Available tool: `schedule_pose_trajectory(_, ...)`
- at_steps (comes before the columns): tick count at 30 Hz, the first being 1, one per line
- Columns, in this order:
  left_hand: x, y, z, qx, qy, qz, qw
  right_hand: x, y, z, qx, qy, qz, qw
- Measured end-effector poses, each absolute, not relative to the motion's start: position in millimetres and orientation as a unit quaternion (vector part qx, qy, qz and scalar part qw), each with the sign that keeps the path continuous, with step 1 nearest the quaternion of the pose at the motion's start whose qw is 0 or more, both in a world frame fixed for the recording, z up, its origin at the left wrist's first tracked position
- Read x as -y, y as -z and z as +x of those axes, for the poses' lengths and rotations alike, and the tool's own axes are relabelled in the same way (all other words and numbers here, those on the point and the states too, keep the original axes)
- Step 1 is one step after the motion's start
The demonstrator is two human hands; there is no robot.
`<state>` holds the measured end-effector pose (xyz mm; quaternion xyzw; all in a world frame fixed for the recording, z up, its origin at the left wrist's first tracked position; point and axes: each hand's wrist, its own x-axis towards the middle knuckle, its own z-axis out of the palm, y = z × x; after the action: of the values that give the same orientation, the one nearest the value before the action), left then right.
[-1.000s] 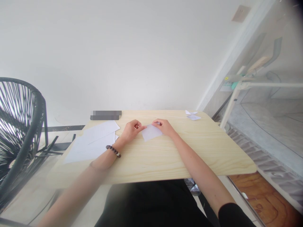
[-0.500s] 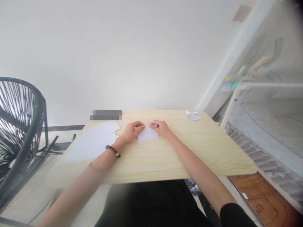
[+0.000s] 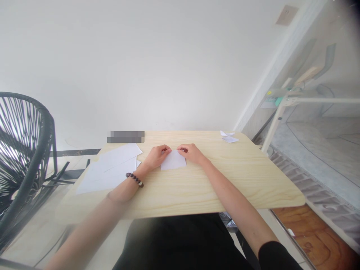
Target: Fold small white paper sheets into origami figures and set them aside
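Observation:
A small white sheet of paper [image 3: 173, 161] is between my hands at the middle of the table. My left hand [image 3: 159, 155] pinches its upper left corner, thumb against fingers; a dark bead bracelet [image 3: 134, 179] circles that wrist. At the upper right corner, my right hand [image 3: 190, 153] grips the paper the same way. The paper's lower part hangs or lies toward me; whether it touches the table I cannot tell. Any fold along the top edge is too small to make out.
Larger white sheets [image 3: 109, 168] overlap on the table's left side. Folded white paper pieces [image 3: 230, 139] lie at the far right corner. The pale wooden table [image 3: 180, 198] stands against a wall. A dark woven chair [image 3: 42, 123] is on the left, a white metal frame [image 3: 277, 127] on the right.
The paper has shifted slightly left and its lower edge has turned a little between my fingers. Both hands stay nearly in place, still pinching it.

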<state>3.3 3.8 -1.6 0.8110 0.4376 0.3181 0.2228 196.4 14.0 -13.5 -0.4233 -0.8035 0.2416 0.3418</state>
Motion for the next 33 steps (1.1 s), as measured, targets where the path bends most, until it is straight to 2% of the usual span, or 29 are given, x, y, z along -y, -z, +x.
schedule_pose_trajectory(14, -5.4, 4.6, 3.0, -0.447, -0.319, 0.8, 0.241, -18.6, 17.7, 206.9, 0.775, -0.316, -0.435, 0.331)
schedule_pose_trajectory(25, 0.2, 0.4, 4.4, -0.455, -0.305, 0.782, 0.297, -8.7, 15.1, 193.6, 0.786, -0.294, -0.421, 0.344)
schedule_pose_trajectory(33, 1.1, -1.7, 5.0, -0.43, -0.301, 0.801, 0.288, -8.4, 15.6, 191.9, 0.782, -0.309, -0.42, 0.341)
